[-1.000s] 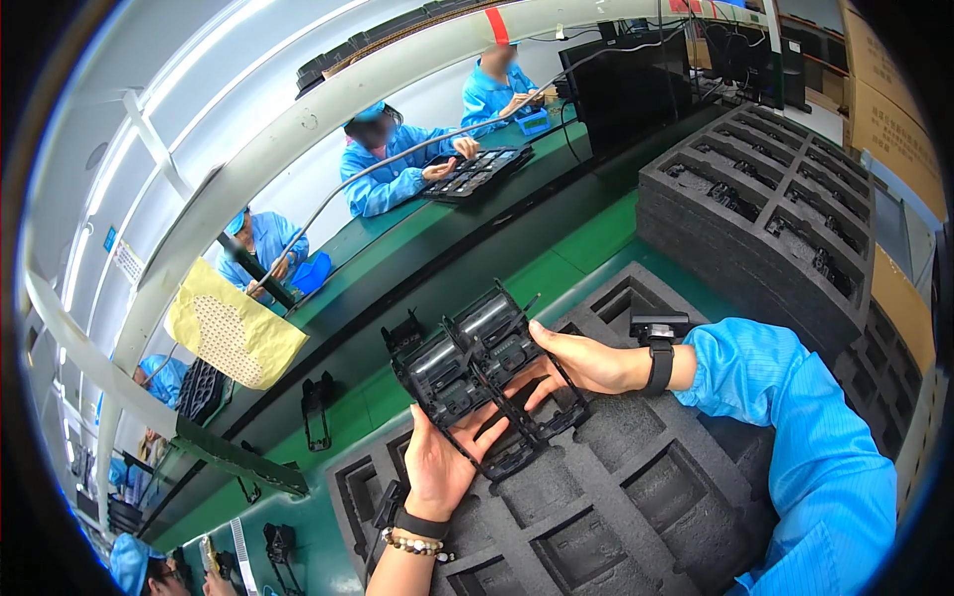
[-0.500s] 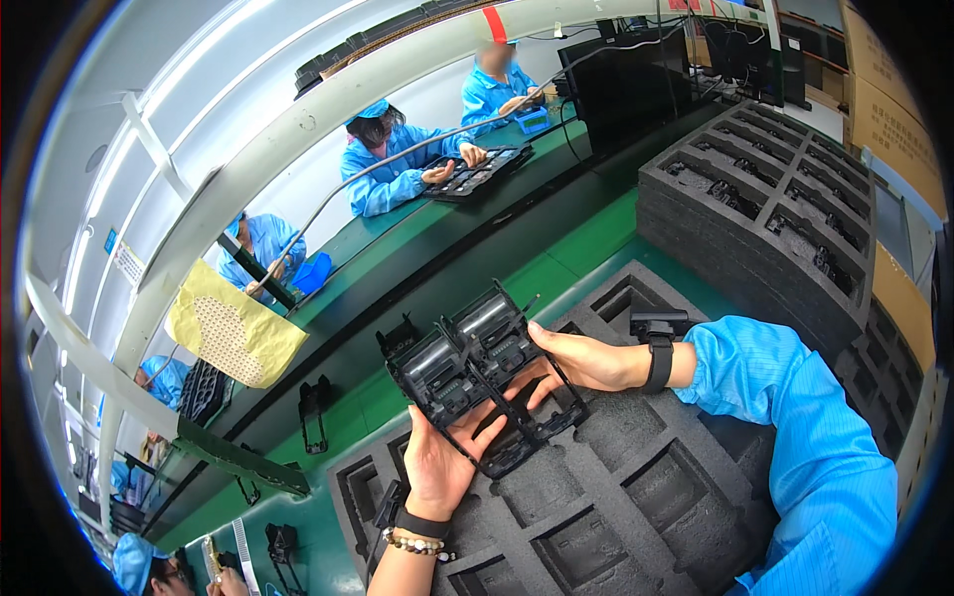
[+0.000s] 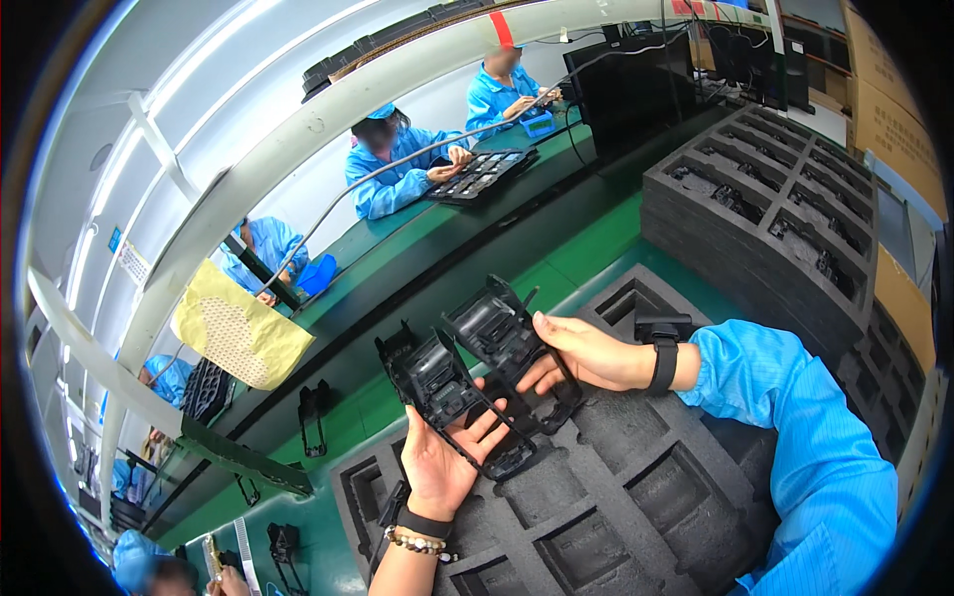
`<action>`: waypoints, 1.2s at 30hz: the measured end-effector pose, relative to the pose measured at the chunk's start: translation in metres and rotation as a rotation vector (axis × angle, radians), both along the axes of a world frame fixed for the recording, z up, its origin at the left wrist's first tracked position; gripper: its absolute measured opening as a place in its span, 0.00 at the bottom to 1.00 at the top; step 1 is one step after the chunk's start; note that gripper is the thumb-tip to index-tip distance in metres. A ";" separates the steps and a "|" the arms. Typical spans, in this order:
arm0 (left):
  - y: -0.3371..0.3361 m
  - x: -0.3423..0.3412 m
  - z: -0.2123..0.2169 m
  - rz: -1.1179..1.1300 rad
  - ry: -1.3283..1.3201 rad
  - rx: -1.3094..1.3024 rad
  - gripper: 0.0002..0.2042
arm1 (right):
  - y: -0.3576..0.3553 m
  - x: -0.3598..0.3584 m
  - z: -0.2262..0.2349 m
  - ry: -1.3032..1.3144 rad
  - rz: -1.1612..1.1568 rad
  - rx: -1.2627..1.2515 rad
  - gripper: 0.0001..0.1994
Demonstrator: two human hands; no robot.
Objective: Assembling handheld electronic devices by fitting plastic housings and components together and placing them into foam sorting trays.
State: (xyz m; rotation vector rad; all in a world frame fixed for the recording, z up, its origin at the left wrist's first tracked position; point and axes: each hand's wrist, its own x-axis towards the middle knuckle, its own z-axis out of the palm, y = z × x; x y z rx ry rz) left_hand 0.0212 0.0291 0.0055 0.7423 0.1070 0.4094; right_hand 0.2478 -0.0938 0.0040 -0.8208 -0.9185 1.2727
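My left hand [image 3: 437, 472] supports a black plastic housing [image 3: 434, 370] with a rounded hollow and an open rectangular frame at its lower end. Its thumb lies along the near side, and the fingers reach under the frame. A similar black housing [image 3: 489, 328] is in my right hand [image 3: 586, 350], pinched between the thumb and the fingers at its right side. The two housings tilt side by side, with a narrow gap between them. Below them lies a dark grey foam tray [image 3: 636, 452] with rectangular pockets.
More foam trays [image 3: 696, 223], with black parts in their pockets, are stacked at right. Across the green conveyor line [image 3: 348, 392], which carries another black housing [image 3: 314, 417], co-workers in blue [image 3: 383, 169] handle parts. A yellow sheet [image 3: 238, 328] hangs from the rail at left.
The two housings, close together before, have come apart, one in each hand. The right one has tilted away from the left one. Both hands stay over the foam tray.
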 end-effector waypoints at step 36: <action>-0.019 0.008 -0.001 0.240 0.329 0.409 0.18 | -0.009 -0.031 -0.002 0.095 0.037 -0.157 0.38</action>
